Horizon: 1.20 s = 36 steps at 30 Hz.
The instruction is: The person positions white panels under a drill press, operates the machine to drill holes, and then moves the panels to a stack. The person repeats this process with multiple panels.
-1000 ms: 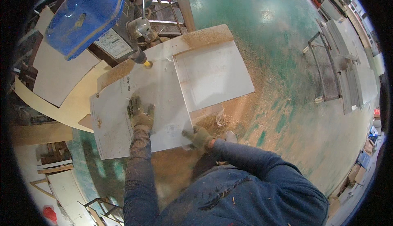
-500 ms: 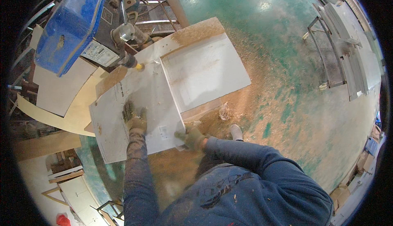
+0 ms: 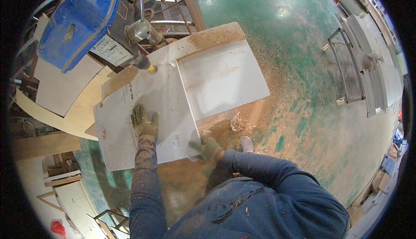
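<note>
A white, dusty board (image 3: 167,109) lies at centre under a dark machine with a blue cover (image 3: 76,20); its yellow-tipped tool (image 3: 151,68) sits over the board's upper part. My gloved left hand (image 3: 145,124) lies on the board with fingers apart. My gloved right hand (image 3: 208,148) grips the board's near right edge, slightly blurred. A second white panel (image 3: 225,76) sits on the upper right part of the work, with sawdust along its top.
Pale curved panels (image 3: 47,115) lie at left. Stacked grey boards (image 3: 372,87) and a metal frame (image 3: 342,65) stand at right. A green floor (image 3: 294,109) carries scattered sawdust. Boards (image 3: 73,195) lean at lower left; boxes (image 3: 381,180) line the right side.
The whole view shifts a little between frames. My hands stay at much the same places on the board, with only slight movement.
</note>
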{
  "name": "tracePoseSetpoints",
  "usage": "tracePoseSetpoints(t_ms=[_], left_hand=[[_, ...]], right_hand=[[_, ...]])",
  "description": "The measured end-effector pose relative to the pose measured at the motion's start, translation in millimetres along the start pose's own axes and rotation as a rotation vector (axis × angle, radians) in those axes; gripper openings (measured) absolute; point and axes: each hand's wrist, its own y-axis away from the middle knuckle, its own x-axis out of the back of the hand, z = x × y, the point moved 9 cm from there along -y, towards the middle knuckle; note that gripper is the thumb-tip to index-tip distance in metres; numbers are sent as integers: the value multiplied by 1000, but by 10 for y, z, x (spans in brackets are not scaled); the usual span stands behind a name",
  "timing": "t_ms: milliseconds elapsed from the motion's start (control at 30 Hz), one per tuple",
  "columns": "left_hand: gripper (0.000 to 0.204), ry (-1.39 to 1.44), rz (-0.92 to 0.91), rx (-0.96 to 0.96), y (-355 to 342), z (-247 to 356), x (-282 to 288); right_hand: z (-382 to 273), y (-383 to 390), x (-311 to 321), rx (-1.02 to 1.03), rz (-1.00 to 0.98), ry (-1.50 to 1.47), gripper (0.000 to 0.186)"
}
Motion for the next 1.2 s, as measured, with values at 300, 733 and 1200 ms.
tracePoseSetpoints(t_ms=[300, 733, 1200], left_hand=[[83, -39, -47, 45, 27, 48, 17], [85, -27, 4, 16, 30, 32, -39], [81, 154, 34, 89, -84, 299, 173]], right_hand=[[-59, 43, 64, 39, 50, 130, 35], [-531, 174, 174, 102, -91, 1007, 41], [-6186, -232, -599, 1922, 734, 2126, 36]])
